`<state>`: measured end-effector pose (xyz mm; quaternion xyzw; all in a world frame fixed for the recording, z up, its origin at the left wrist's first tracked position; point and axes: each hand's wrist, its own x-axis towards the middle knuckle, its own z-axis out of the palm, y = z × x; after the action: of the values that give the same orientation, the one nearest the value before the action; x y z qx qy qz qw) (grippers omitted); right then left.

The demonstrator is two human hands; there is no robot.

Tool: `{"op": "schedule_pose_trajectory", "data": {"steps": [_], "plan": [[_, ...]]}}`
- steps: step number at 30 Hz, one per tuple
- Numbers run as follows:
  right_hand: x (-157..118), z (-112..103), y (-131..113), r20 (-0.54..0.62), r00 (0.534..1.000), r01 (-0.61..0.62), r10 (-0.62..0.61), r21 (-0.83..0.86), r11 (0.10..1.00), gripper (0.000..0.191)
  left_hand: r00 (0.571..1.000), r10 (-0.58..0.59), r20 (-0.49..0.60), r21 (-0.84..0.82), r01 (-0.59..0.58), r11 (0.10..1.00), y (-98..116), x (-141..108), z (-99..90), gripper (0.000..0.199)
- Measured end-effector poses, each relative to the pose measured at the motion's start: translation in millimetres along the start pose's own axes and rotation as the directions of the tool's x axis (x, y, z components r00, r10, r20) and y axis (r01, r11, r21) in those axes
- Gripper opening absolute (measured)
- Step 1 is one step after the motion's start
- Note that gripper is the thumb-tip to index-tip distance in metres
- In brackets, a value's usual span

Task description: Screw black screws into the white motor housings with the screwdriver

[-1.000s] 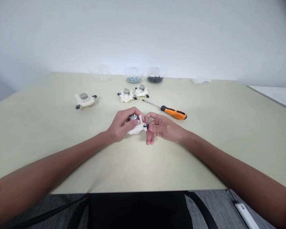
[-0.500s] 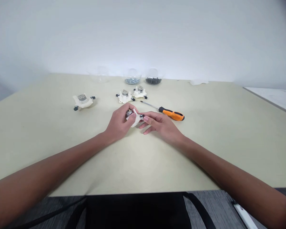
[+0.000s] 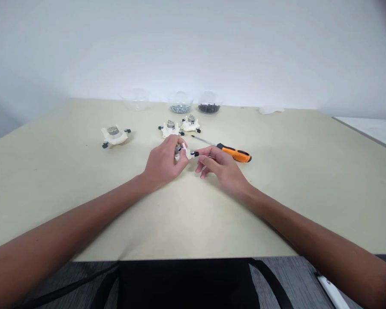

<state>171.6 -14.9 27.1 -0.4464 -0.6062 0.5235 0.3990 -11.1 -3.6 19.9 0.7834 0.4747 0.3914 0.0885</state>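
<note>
My left hand point(image 3: 163, 162) is closed around a white plastic motor mount point(image 3: 189, 153), thumb on the near side. Part of its small metal motor point(image 3: 178, 149) shows between the fingers. At the mount's right end sits a black rubber-like foot point(image 3: 196, 154), in plain sight. My right hand point(image 3: 223, 167) is just right of this foot, thumb and index fingertips close to it, the fingers apart and loosely bent. Whether a fingertip still touches the foot is hard to tell. Beyond the right hand lies a screwdriver point(image 3: 234, 153) with an orange and black handle, its tip pointing left.
Behind my hands stand two similar motor mounts point(image 3: 170, 128), with another mount point(image 3: 115, 134) to the left. Along the wall are a clear bowl of silvery screws point(image 3: 180, 108), a bowl of black parts point(image 3: 209, 108) and a clear bowl point(image 3: 137, 103). A whitish flat item point(image 3: 270, 110) lies back right.
My right thumb and index finger have come off the black foot and shifted slightly right, so the foot shows fully. My left hand has turned the mount a little. The view has shifted slightly.
</note>
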Motion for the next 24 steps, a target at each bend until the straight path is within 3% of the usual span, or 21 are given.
{"op": "schedule_pose_trajectory", "data": {"steps": [6, 14, 16, 19, 20, 22, 24], "plan": [[3.1, -3.0, 4.8, 0.007, 0.999, 0.030, -0.031, 0.072, 0.997, 0.020, 0.997, 0.076, -0.019, 0.066, -0.074, 0.995, 2.7, 1.5, -1.2, 0.012], [-4.9, -0.1, 6.3, -0.001, 0.994, 0.109, -0.110, -0.082, 0.991, 0.016, 1.000, -0.012, -0.021, 0.110, 0.014, 0.994, 0.5, 1.7, 1.3, 0.013], [-13.6, 6.4, 3.7, 0.072, 0.979, 0.203, -0.193, -0.169, 0.965, 0.013, 0.994, -0.105, -0.042, 0.130, 0.110, 0.985, -5.8, 4.7, 2.1, 0.012], [-23.9, 14.7, -0.2, 0.254, 0.891, 0.441, -0.376, -0.288, 0.850, 0.012, 0.979, -0.191, -0.068, 0.068, 0.195, 0.978, -13.7, 8.1, 1.4, 0.010], [-24.7, 15.7, -0.7, 0.259, 0.878, 0.471, -0.403, -0.315, 0.824, 0.013, 0.979, -0.190, -0.075, 0.046, 0.194, 0.980, -14.4, 8.2, 0.9, 0.011], [-22.1, 14.0, 0.0, 0.154, 0.917, 0.398, -0.367, -0.351, 0.847, 0.017, 0.982, -0.171, -0.082, 0.021, 0.173, 0.985, -12.2, 6.8, 0.7, 0.011], [-16.6, 9.4, 2.4, 0.019, 0.976, 0.212, -0.219, -0.347, 0.914, 0.032, 0.986, -0.152, -0.075, 0.012, 0.153, 0.988, -7.7, 4.2, 1.7, 0.011]]}}
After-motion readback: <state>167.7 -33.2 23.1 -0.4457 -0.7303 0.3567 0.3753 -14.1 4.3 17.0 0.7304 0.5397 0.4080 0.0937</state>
